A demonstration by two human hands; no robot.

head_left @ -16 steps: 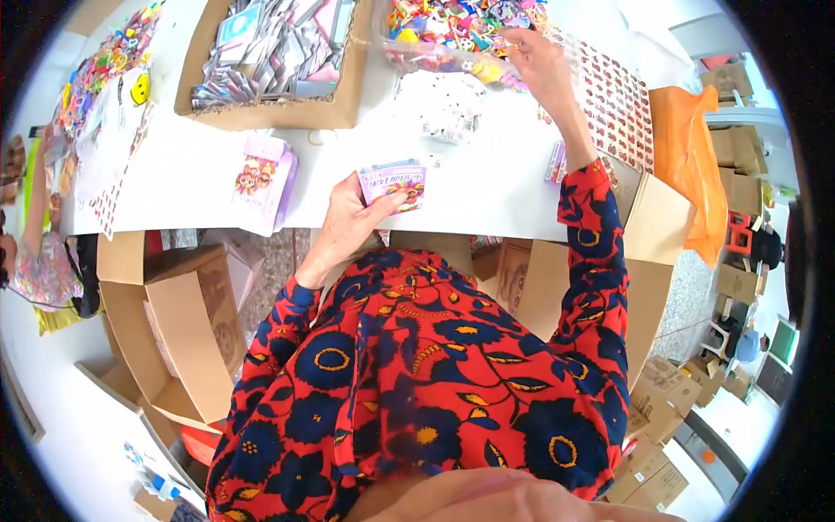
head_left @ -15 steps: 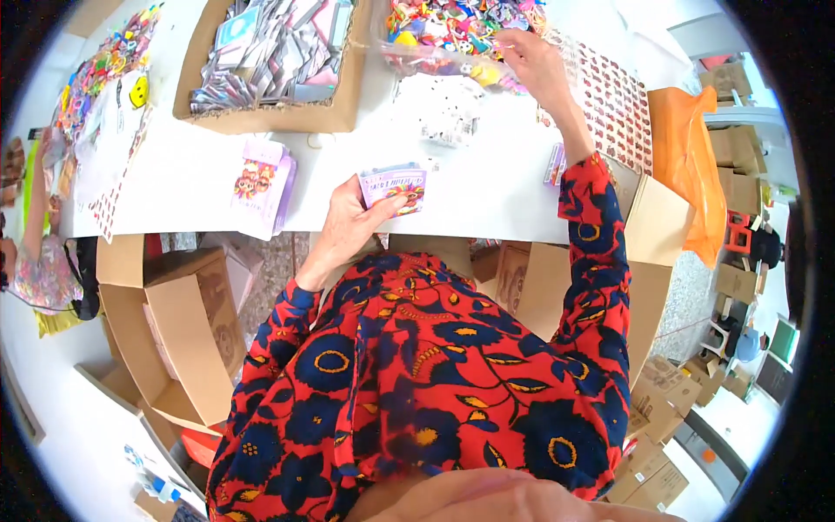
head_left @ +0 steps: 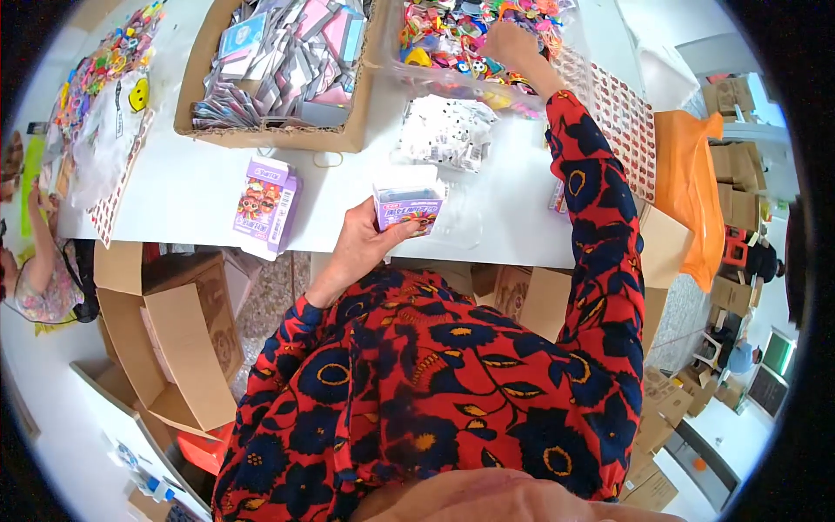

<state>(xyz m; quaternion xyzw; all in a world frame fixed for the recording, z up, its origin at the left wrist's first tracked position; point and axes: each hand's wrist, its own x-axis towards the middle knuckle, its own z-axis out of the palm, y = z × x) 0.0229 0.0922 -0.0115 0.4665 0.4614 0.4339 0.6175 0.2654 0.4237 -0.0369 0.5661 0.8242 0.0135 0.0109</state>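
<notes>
Near the table's front edge, my left hand [head_left: 357, 244] is closed round a small purple carton [head_left: 407, 202], its thumb across the printed front. The carton stands with its top open, and pale flat contents show at the mouth. My right hand [head_left: 513, 50] reaches into a clear plastic bin [head_left: 461, 83] heaped with small colourful trinkets [head_left: 435, 30]. Its fingers point down among them and are hidden. Between the hands lies a pile of small white packets [head_left: 448, 130] with black spots. Left of my left hand sits another purple carton [head_left: 261, 209].
A cardboard box [head_left: 270, 137] full of flat cards stands at the back. Sticker sheets [head_left: 626, 122] and an orange bag [head_left: 687, 191] are at the right. More trinkets [head_left: 109, 65] lie far left, near another person [head_left: 43, 270]. Open cartons [head_left: 174, 339] stand below the table.
My right hand has moved slightly left and down into the trinkets. My left hand has tilted the carton more upright, so its open top shows. The view has shifted a little.
</notes>
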